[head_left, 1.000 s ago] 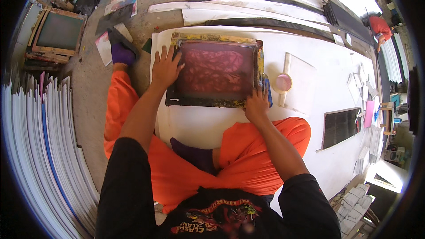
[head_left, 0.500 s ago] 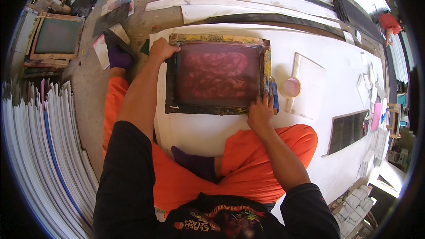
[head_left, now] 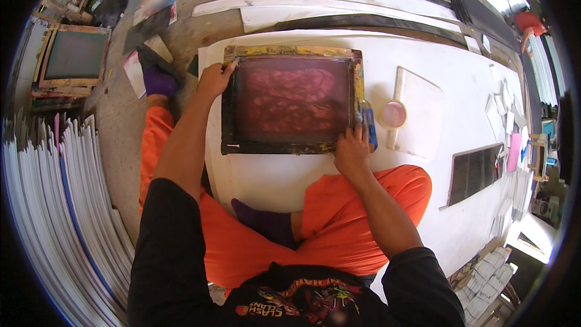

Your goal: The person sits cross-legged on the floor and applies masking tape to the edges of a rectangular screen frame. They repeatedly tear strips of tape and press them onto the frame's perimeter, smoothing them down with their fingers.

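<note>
A wooden-framed printing screen (head_left: 290, 103) lies on a white sheet in front of my crossed legs. Its dark mesh has a reddish, blotchy area, and paint stains cover the wood. My left hand (head_left: 213, 80) grips the screen's far left corner, thumb over the top edge and the other fingers mostly hidden. At the near right corner, my right hand (head_left: 353, 152) holds the frame with its fingers laid over the wood. A blue object (head_left: 370, 126) sticks out beside the screen's right edge, partly hidden, close to those fingers.
Right of the screen, a round tub (head_left: 394, 114) with pinkish contents stands beside a pale flat board (head_left: 417, 112). A dark panel (head_left: 475, 174) and paper scraps (head_left: 507, 106) lie farther right. Long white strips (head_left: 339, 9) spread beyond the sheet. Stacked sheets (head_left: 60, 200) stand at left.
The view has shifted slightly. My left hand's thumb has moved a little at the frame's corner. Both hands stay at the screen, which rests in about the same place.
</note>
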The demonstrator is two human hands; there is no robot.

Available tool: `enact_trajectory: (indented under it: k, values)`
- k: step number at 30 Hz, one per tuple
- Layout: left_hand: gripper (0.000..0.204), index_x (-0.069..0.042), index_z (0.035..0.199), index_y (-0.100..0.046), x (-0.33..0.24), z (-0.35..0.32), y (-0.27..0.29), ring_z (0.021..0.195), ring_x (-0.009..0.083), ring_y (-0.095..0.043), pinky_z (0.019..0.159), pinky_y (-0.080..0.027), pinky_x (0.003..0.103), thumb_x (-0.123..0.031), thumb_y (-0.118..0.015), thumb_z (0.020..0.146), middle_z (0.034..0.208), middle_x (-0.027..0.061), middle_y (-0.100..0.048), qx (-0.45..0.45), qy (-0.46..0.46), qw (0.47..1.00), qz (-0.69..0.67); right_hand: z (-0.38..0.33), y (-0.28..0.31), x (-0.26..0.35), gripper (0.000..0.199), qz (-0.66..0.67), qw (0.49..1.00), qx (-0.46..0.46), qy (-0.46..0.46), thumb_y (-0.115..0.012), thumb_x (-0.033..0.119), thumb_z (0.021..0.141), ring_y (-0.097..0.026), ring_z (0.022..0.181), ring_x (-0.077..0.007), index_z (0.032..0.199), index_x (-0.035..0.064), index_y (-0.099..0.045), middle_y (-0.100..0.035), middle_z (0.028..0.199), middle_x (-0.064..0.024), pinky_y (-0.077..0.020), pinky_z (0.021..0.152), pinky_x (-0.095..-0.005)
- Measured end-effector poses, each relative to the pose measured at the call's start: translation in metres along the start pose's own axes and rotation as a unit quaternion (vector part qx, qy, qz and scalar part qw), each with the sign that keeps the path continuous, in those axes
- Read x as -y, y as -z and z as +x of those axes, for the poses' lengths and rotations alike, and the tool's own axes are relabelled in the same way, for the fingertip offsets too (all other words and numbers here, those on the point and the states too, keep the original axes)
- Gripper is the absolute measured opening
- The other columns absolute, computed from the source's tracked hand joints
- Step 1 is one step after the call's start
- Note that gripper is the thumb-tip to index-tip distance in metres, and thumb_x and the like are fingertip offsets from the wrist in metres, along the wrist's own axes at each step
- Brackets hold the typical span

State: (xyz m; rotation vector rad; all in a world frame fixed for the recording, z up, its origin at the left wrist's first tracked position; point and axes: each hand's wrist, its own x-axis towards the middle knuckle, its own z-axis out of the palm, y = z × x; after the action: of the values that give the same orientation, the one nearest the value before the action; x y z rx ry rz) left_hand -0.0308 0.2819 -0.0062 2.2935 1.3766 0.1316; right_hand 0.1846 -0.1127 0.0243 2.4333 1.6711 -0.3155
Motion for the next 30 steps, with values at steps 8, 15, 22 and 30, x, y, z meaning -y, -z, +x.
enact_trajectory:
  k: [8, 15, 22, 30]
  values:
    - [0.062, 0.003, 0.125, -0.065, 0.008, -0.057, -0.029, 0.106, 0.0472, -0.067, 0.093, -0.052, 0.054, -0.053, -0.059, 0.101, 0.111, 0.0294, -0.070, -0.084, -0.005, 0.996, 0.018, 0.025, 0.045, -0.071, 0.033, 0.313, 0.924, -0.013, -0.220, -0.073, 0.012, 0.080, -0.055, 0.132, -0.0365, 0.113, 0.0058, -0.075, -0.064, 0.135, -0.0183, -0.0534, 0.101, -0.0493]
    - [0.055, 0.001, 0.128, -0.066, 0.010, -0.077, -0.024, 0.111, 0.0460, -0.065, 0.098, -0.050, 0.053, -0.047, -0.062, 0.101, 0.113, 0.0275, -0.069, -0.126, -0.004, 0.991, -0.050, 0.017, 0.038, -0.123, 0.030, 0.119, 0.941, -0.020, -0.317, -0.069, 0.004, 0.086, -0.056, 0.122, -0.0406, 0.115, 0.0103, -0.074, -0.053, 0.126, -0.0186, -0.0579, 0.096, -0.0491]
    - [0.045, 0.001, 0.119, -0.071, -0.039, -0.112, -0.014, 0.106, 0.0396, -0.066, 0.096, -0.050, 0.047, -0.038, -0.073, 0.097, 0.114, 0.0214, -0.070, -0.268, -0.093, 0.955, -0.090, 0.011, 0.042, -0.129, 0.024, 0.201, 0.931, -0.149, -0.265, -0.081, 0.011, 0.084, -0.060, 0.117, -0.0340, 0.108, 0.0075, -0.077, -0.058, 0.122, -0.0163, -0.0581, 0.091, -0.0453]
    - [0.041, 0.001, 0.125, -0.070, -0.147, -0.145, -0.010, 0.103, 0.0216, -0.069, 0.094, -0.053, 0.034, -0.033, -0.070, 0.102, 0.113, 0.0137, -0.074, -0.113, -0.096, 0.897, -0.416, -0.014, 0.075, -0.091, 0.027, 0.503, 0.835, -0.209, -0.084, -0.084, 0.000, 0.081, -0.068, 0.092, -0.0210, 0.106, -0.0002, -0.073, -0.063, 0.115, -0.0116, -0.0580, 0.082, -0.0341]
